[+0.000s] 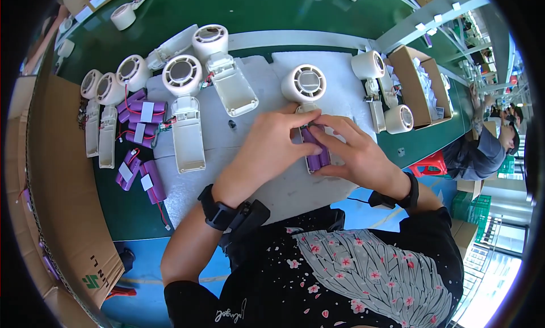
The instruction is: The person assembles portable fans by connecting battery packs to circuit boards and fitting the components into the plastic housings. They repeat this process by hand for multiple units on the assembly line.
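Observation:
In front of me lies a white handheld fan (304, 83), its round head pointing away and its handle toward me. A purple battery pack (315, 148) sits in the open handle shell. My left hand (269, 143) grips the handle from the left, fingers near the neck and thumb on the pack. From the right, my right hand (360, 153) closes on the pack, with its fingertips at the upper end and thumb low on its right side. Fingers hide the wiring at the neck. Both wrists wear black straps.
Several opened white fans (184, 78) and loose purple battery packs (152, 183) lie left on the green table (133, 220). A grey mat (250, 180) is under my work. On the right stand more fans (399, 119) and a cardboard box (417, 95). Another person (477, 149) sits far right.

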Motion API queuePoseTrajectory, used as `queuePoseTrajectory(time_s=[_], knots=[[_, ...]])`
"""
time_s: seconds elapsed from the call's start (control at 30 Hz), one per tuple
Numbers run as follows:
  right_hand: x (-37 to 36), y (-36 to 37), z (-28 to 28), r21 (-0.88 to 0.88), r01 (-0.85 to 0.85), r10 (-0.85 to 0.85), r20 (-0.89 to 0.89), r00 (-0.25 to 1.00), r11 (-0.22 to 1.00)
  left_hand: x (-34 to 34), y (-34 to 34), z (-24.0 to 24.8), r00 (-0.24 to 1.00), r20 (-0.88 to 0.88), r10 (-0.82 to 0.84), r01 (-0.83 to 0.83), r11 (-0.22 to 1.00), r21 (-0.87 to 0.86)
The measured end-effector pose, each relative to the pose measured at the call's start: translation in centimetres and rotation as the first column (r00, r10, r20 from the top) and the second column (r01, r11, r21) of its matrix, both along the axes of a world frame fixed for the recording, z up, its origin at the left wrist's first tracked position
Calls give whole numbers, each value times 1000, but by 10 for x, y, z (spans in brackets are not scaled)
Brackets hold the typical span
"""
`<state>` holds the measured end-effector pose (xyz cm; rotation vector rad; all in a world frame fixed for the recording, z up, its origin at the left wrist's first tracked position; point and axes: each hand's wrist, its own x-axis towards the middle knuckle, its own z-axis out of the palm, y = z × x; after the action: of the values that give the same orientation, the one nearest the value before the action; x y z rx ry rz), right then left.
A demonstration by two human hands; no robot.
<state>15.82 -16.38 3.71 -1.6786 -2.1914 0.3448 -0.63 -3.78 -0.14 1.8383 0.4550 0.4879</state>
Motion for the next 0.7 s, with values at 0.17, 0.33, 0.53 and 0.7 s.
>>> queuePoseTrajectory(time_s=[0.17,0.33,0.53,0.7], knots=[[17,31,-2,74,41,-47,93,995,996,11,-5,-8,989,103,110,-122,985,121],[46,121,10,299,254,-354,357,864,920,11,-7,-18,974,122,189,-207,965,158],[177,231,88,170,225,-282,608,743,959,13,-10,-11,981,114,156,-178,959,222],[273,322,30,56,629,-576,472,668,775,6,-7,-18,980,109,169,-188,960,209]])
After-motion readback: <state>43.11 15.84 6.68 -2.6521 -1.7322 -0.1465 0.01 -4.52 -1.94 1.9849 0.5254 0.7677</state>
